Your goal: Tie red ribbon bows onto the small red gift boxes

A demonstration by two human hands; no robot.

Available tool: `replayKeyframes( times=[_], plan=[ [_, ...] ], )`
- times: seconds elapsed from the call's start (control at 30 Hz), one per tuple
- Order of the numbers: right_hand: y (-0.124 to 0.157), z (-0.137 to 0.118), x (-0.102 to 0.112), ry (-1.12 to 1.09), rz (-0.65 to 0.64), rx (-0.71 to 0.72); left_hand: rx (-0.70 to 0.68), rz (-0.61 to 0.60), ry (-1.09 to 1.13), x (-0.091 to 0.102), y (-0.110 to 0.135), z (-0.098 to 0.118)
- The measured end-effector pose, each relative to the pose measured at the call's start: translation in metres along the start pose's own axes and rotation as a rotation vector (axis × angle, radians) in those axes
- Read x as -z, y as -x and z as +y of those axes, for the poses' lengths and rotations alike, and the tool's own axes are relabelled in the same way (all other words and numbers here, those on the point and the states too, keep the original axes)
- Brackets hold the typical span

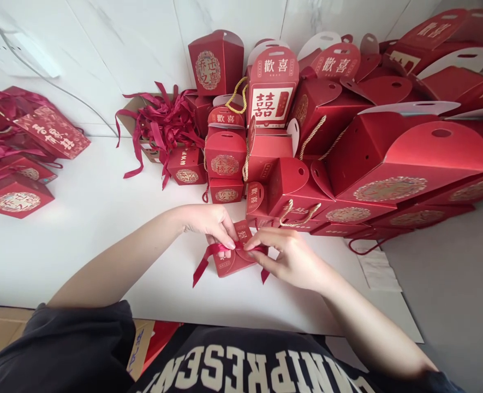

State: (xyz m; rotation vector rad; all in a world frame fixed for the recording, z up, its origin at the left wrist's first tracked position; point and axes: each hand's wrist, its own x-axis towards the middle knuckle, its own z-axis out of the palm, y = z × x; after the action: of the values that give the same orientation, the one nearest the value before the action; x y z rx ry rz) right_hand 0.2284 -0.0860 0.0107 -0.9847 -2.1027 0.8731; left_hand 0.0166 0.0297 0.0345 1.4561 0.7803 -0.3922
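Small red box point(233, 256) lies near-centre on the white table point(81, 229), gold print on top, dark red ribbon point(208, 259) across it (tail trailing left). I see left hand point(212, 221) and right hand point(286, 254) both pinching the ribbon.

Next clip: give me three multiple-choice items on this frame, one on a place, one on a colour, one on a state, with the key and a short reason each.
1. Where does the loose heap of ribbons lie?
A. far side of the table, left of the stacked boxes
B. on the person's lap
C. on the grey floor at right

2. What colour is the small box between the hands?
A. white
B. red
C. green

3. What is the ribbon on that box doing?
A. lying coiled apart from it
B. pinched by the left hand and right hand
C. hanging off the table edge

Key: A, it sits by the wall beside the boxes; B, red card; B, both hands' fingertips grip it.
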Motion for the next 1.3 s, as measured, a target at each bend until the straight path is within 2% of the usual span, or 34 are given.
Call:
replayKeyframes(
  times=[0.17,0.33,0.5,0.6,0.7,0.83,0.9,0.97,1.07,1.17,1.3],
  plan=[
    [0.005,-0.003,-0.010,0.037,-0.131,0.074,-0.008,0.001,0.109,0.000,0.000,-0.002],
    [0.004,0.001,-0.017,0.061,-0.099,0.033,-0.039,0.064,0.138,-0.009,0.001,-0.004],
    [0.003,0.004,-0.022,0.061,-0.069,-0.005,-0.065,0.237,0.040,-0.024,0.003,-0.006],
    [0.003,0.005,-0.025,0.058,-0.055,-0.011,-0.105,0.273,0.061,-0.028,0.002,-0.009],
    [0.004,0.004,-0.023,0.059,-0.056,-0.009,-0.126,0.300,0.053,-0.030,-0.001,-0.015],
    [0.000,0.003,-0.012,0.003,-0.105,0.023,-0.144,0.377,-0.117,-0.036,0.001,-0.014],
    [-0.006,0.006,-0.008,-0.054,-0.039,0.034,-0.190,0.458,-0.246,-0.044,0.006,-0.008],
    [-0.012,0.011,-0.008,-0.088,0.038,0.030,-0.215,0.594,-0.419,-0.055,0.012,0.000],
    [-0.018,0.022,-0.013,-0.061,0.054,0.050,-0.217,0.814,-0.703,-0.069,0.016,0.004],
    [-0.018,0.029,-0.016,-0.040,0.078,0.064,-0.298,1.002,-0.847,-0.075,0.009,-0.010],
    [-0.016,0.036,-0.017,-0.083,0.115,0.017,-0.579,1.120,-0.744,-0.069,-0.006,-0.039]
  ],
)
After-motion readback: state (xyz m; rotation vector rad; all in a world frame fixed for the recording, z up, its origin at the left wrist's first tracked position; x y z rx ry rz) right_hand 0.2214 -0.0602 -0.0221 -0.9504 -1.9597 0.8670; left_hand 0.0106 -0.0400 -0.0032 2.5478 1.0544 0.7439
